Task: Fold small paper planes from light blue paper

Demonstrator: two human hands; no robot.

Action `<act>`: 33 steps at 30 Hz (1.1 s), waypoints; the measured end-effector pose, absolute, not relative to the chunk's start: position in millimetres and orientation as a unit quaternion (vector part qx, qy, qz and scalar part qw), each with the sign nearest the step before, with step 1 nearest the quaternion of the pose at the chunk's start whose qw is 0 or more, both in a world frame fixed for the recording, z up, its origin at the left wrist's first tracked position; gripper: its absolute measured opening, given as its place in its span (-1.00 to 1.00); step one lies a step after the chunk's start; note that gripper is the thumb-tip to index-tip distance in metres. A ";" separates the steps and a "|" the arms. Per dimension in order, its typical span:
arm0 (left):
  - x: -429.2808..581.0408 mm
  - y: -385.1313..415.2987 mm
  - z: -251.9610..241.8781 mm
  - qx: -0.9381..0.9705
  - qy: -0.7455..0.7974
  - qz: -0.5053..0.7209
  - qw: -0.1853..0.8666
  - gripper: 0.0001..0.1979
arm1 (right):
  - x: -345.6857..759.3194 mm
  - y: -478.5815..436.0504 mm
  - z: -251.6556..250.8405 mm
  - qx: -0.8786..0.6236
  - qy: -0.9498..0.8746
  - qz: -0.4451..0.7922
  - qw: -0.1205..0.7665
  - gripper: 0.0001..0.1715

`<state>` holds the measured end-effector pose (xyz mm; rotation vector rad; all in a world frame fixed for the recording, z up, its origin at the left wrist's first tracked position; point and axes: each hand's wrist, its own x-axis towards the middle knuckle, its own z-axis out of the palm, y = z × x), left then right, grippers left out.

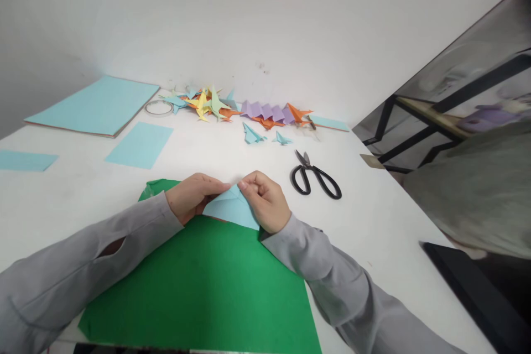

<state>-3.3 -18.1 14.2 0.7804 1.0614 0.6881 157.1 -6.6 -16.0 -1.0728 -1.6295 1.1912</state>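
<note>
A folded light blue paper (232,208) is held up between both hands, over the far edge of a green sheet (199,282). My left hand (193,193) pinches its upper left edge, thumb and fingers pressed together. On the right side, my right hand (267,202) grips the paper near its top point with curled fingers. Creases run across the paper close to that point, and a bit of orange shows under its lower edge.
Black-handled scissors (316,175) lie right of my hands. Folded paper figures (213,104) line the wall behind, with two small blue ones in front. Blue sheets (99,105) and a round ring (159,107) are at the left. A dark flat object (468,287) sits at the right edge.
</note>
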 end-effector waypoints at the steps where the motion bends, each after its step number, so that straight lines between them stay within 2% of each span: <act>1: -3.9 -17.7 15.3 0.353 0.479 0.304 0.744 -0.72 | 157.4 -6.5 -15.7 -0.428 -0.648 0.471 0.418 -0.65; 6: -7.7 -15.5 15.4 0.368 0.470 0.279 0.752 -0.70 | 158.8 -5.5 -15.0 -0.426 -0.653 0.458 0.427 -0.69; 12: -6.2 -15.2 12.4 0.409 0.508 0.291 0.700 -0.61 | 158.6 -5.5 -13.7 -0.438 -0.656 0.443 0.426 -0.71; 19: -6.9 -15.3 13.6 0.455 0.535 0.316 0.638 -0.73 | 158.9 -3.4 -15.4 -0.459 -0.635 0.446 0.433 -0.68; 23: -4.3 -18.9 8.1 0.537 0.505 0.373 0.563 -0.54 | 159.8 -0.6 -18.1 -0.462 -0.607 0.474 0.439 -0.63; 33: 3.2 -28.6 9.1 0.604 0.537 0.461 0.367 -0.82 | 158.2 -3.5 -15.2 -0.382 -0.613 0.556 0.411 -0.65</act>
